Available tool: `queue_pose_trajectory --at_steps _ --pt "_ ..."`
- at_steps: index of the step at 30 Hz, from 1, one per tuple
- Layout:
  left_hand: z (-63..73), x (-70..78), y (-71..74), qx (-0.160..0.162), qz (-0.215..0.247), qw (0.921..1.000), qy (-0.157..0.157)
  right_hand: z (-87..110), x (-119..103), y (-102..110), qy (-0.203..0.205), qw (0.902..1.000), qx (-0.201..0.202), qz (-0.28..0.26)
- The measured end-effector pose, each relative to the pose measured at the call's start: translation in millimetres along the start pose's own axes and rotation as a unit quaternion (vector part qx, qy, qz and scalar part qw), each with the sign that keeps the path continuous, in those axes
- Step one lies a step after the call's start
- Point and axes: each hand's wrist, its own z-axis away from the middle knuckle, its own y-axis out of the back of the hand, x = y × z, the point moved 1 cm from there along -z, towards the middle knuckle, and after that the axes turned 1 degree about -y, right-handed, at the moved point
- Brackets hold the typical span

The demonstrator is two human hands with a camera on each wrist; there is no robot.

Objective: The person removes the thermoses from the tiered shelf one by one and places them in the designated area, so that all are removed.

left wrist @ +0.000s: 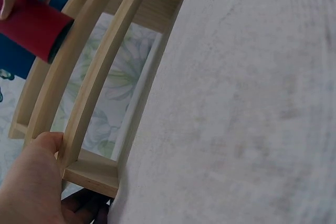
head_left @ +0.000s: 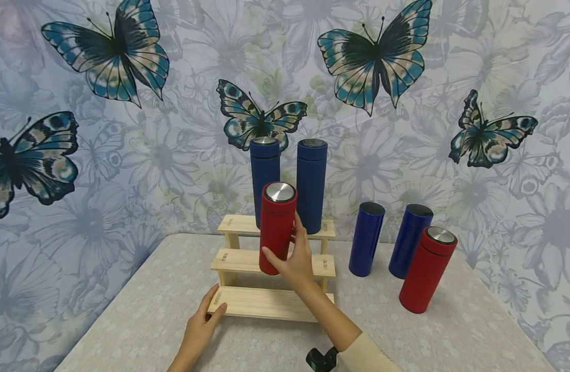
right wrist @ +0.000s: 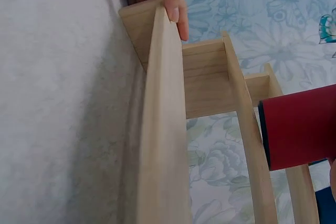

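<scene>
R. hand (head_left: 297,264) grips red flask (head_left: 276,227), approx. upright, at mid tier (head_left: 240,260) — contact unclear; keep plumb. L. hand (head_left: 202,323) pinches rack (head_left: 271,305) at 8 o'clock — brace firmly.

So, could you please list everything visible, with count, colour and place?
Wooden stand: one, pale wood, on table
Table: one, greyish, foreground
Matt flasks: two, dark blue, top step
Shiny flasks: two, blue, on table, right
Red flasks: two, red, one held at middle step, one on table, right
Wall: one, pale blue-grey, behind
Butterflies: six, teal and black, on wall
Sleeve: one, beige, right arm
Device: one, black, beside sleeve
Left hand: one, bare, gripping lowest step
Right hand: one, bare, holding red flask
</scene>
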Motion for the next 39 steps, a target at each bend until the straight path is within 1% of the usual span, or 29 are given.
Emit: queue_pose_trajectory --at_steps 3,5,8,11,16,19,22,25,29,32,35,39 --pt "0.5 -1.0 -0.1 0.001 0.004 1.0000 -0.003 9.3 -6 15 0.031 0.9992 0.021 -0.013" --pt "1.1 -2.0 0.0 0.003 0.004 1.0000 -0.002 15.4 -15 28 0.055 0.9979 0.029 -0.018" --pt "2.6 -3.2 0.9 0.005 -0.001 1.0000 0.000 21.5 -31 51 0.094 0.9948 0.032 -0.023" --pt "4.3 -3.5 2.3 0.008 -0.006 1.0000 0.000 24.8 -39 74 0.116 0.9924 0.033 -0.023" --pt "5.3 -2.3 4.2 0.007 -0.003 0.9999 0.007 30.7 -36 112 0.123 0.9912 0.049 -0.002" --pt "5.3 -1.5 4.7 0.004 -0.003 1.0000 0.008 33.2 -33 133 0.116 0.9912 0.063 0.007" --pt "5.1 -0.9 4.7 0.003 -0.005 1.0000 0.006 34.6 -27 152 0.109 0.9901 0.085 0.026" --pt "4.2 -0.6 3.9 0.002 -0.003 1.0000 -0.001 36.4 -18 166 0.099 0.9873 0.111 0.057" --pt "3.1 0.0 2.4 -0.002 -0.001 0.9999 -0.010 41.5 -6 178 0.063 0.9845 0.127 0.103" --pt "2.5 0.1 1.4 -0.004 0.000 0.9999 -0.010 47.4 3 180 0.018 0.9825 0.128 0.134" --pt "1.7 -0.5 0.4 -0.004 -0.001 1.0000 -0.007 55.5 14 180 -0.038 0.9800 0.124 0.151" --pt "0.7 -0.1 -0.3 -0.002 -0.004 1.0000 -0.002 74.0 52 183 -0.112 0.9746 0.109 0.161"
